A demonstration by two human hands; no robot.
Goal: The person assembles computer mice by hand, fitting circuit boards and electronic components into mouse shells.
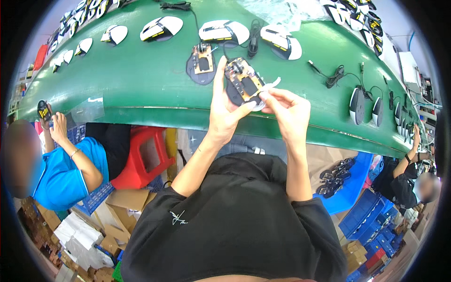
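Note:
A black computer mouse base with an orange-brown circuit board is held up over the near edge of the green bench. My left hand is closed around its left side and lower edge, thumb along the bottom. At the board's lower right, my right hand pinches close to a thin whitish strip; its fingertips meet the base there, and I cannot tell exactly what is between them. A second mouse base with a board lies on the bench just beyond my left hand.
White-and-black mouse shells stand in a row along the green bench. Coiled black cables lie at right. A blue bin with black parts is below. Co-workers sit left, by a red stool, and far right.

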